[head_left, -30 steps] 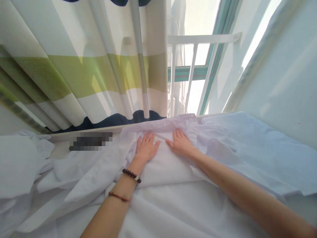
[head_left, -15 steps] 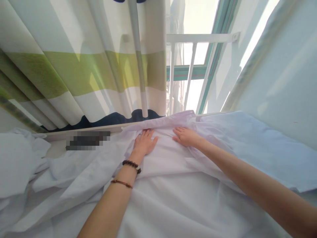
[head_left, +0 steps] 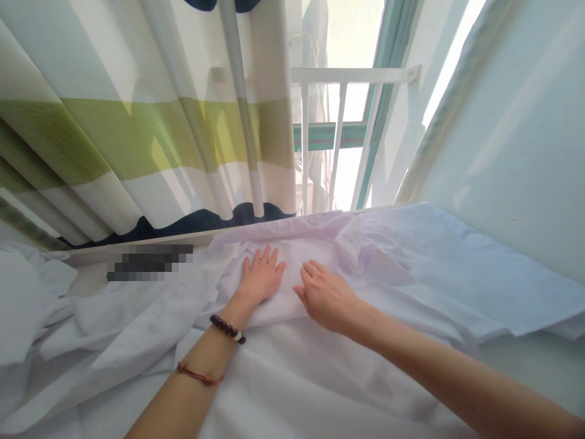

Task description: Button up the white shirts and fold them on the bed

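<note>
A white sheet (head_left: 411, 268) lies spread and rumpled over the surface in front of me. My left hand (head_left: 259, 278) rests flat on a folded part of it, fingers stretched out and apart; a dark bead bracelet and a red cord sit on that wrist. My right hand (head_left: 325, 297) lies palm down on the same fold, just right of the left one, fingers extended and slightly curved. Neither hand holds anything.
A striped curtain (head_left: 137, 122) in white, green and navy hangs behind the surface. To its right stand a white railing (head_left: 338, 122) and a teal window frame (head_left: 370, 122). A pale wall (head_left: 512, 140) rises on the right. More bunched white cloth (head_left: 27, 299) lies at the left.
My right hand has drawn back toward me along the fold and now lies close beside the left. The left hand has barely shifted. The view has swung slightly to the right.
</note>
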Tool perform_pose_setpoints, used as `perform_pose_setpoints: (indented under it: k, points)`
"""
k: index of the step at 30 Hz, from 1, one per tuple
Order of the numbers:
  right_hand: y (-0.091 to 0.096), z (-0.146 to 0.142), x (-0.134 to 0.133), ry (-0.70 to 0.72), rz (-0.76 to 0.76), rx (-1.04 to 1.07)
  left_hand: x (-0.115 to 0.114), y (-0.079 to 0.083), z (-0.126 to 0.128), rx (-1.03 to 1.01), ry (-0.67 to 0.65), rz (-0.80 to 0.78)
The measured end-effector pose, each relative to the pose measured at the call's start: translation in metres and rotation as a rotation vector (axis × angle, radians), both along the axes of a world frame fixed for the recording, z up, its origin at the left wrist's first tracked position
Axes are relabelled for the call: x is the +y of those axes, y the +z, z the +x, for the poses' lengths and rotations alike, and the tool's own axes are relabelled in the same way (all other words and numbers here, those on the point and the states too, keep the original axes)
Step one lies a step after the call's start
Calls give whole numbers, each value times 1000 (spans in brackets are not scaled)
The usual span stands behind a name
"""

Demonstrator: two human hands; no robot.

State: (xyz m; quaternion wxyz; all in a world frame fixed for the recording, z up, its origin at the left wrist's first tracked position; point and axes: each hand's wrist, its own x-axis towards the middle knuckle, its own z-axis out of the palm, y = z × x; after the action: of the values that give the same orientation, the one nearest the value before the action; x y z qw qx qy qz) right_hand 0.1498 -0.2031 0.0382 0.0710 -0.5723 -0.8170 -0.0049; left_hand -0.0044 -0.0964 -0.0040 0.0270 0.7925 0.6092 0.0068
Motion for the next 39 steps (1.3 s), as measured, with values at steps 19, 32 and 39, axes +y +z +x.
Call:
perform_pose_setpoints:
  k: [19, 32, 39]
  points:
    - [-22, 54, 27, -460, -79, -182, -2, -1, -26, -40, -18, 18]
    - [-54, 48, 63, -391, -55, 127, 2, 0, -34, -66, 52, -3]
    - [-56, 58, 72, -464, -41, 132, 7, -2, -35, -86, 33, 1]
